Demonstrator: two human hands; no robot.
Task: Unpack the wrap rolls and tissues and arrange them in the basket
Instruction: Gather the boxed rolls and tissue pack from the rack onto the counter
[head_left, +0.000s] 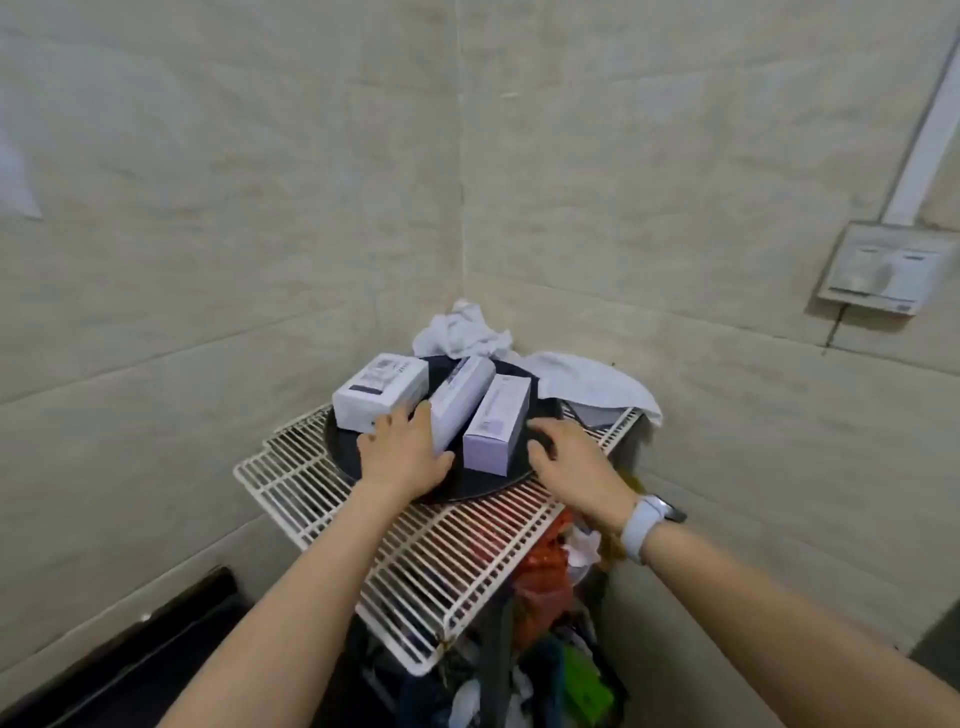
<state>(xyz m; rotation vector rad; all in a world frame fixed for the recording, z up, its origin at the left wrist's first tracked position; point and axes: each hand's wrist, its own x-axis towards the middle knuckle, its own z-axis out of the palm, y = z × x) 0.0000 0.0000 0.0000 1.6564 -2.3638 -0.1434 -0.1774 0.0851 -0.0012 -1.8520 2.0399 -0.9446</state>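
Both hands lie loose and empty, the left hand (402, 451) against the middle box (460, 402), which looks light, stiff cardboard best pinched across its long sides.

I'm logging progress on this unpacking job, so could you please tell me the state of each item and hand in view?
Left box: closed, lying flat on the tray.
Middle box: closed, tilted, leaning.
Right box: closed, lying on the tray.
Dark tray: on the wire rack.
White cloth: draped over the rack's far edge.
Left hand: open, touching the middle box.
Right hand: open, fingers curled, holding nothing.
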